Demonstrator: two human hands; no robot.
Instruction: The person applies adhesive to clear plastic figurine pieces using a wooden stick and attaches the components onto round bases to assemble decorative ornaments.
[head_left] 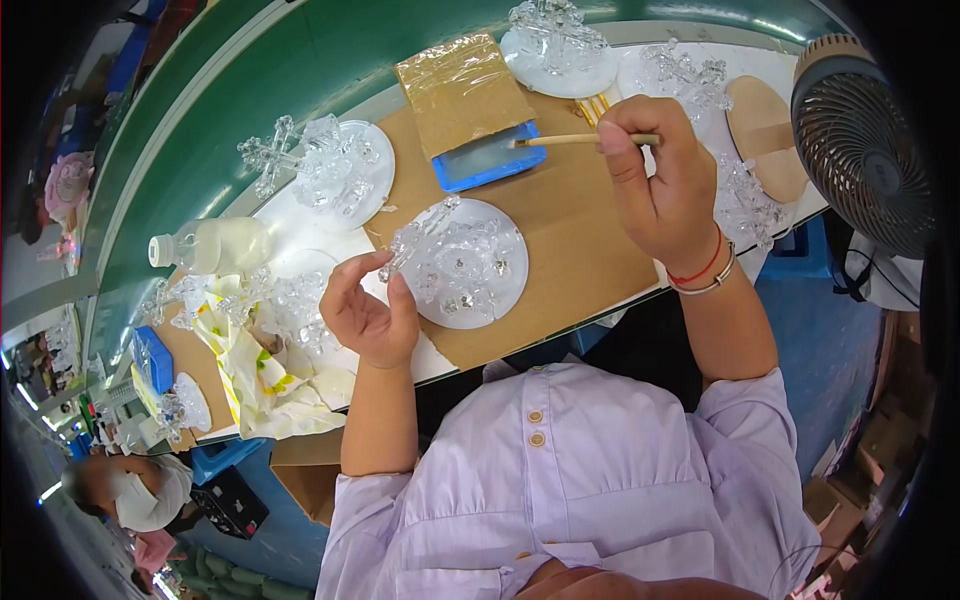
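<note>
My right hand (pixel 660 180) pinches a thin brush with a wooden handle (pixel 570 139). The brush tip is over the right end of a blue tray (pixel 490 178), which holds a whitish, cloudy substance. A cardboard flap wrapped in clear film (pixel 465 90) covers the tray's far part. Between thumb and forefinger, my left hand (pixel 370 315) grips a clear plastic piece (pixel 410 240), held over the left rim of a round white plate (pixel 515 275). Several clear, shiny plastic parts (pixel 465 260) lie on that plate.
More clear parts rest on a disc (pixel 375 165) at the left and another (pixel 560 75) at the back. A bottle (pixel 215 247) and yellow-patterned cloth (pixel 250 370) lie left. At right are a wooden disc (pixel 750 120) and fan (pixel 870 150). Another person (pixel 150 490) sits far left.
</note>
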